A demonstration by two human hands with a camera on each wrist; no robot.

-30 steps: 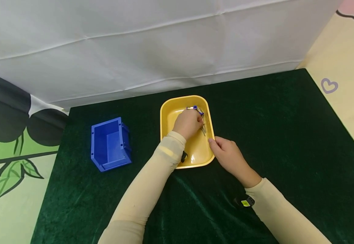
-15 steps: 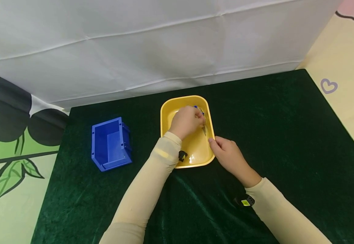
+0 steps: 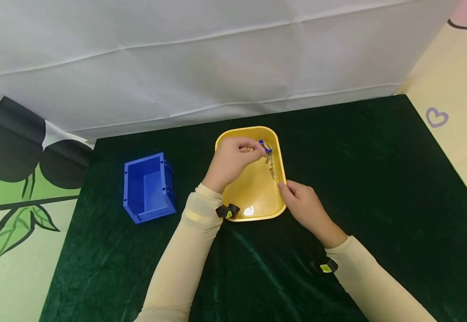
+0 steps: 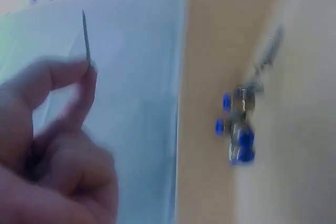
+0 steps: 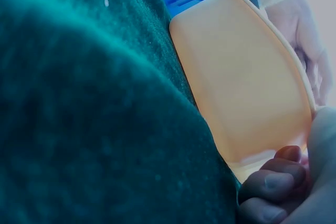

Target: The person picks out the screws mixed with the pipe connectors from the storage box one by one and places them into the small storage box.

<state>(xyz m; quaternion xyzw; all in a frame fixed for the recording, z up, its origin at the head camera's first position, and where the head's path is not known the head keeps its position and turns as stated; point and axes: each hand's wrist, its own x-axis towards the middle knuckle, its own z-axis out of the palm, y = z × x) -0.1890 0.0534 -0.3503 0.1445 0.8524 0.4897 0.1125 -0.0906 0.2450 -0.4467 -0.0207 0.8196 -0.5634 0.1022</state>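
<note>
Thumb and index finger of my left hand pinch a thin screw, its pointed end sticking up past the fingertips in the left wrist view. That hand is over the yellow tray. Along the tray's right side lie several loose screws and small metal fittings with blue ends. My right hand grips the tray's right rim, thumb on top and the other fingers curled against the outer wall.
To the left of the tray stands a blue open-fronted bin on the dark green cloth. A white sheet hangs behind the table. Both wrists wear black straps.
My left hand has risen from the tray's contents and drawn back left, now with a screw between its fingertips. My right hand keeps its hold on the rim.
</note>
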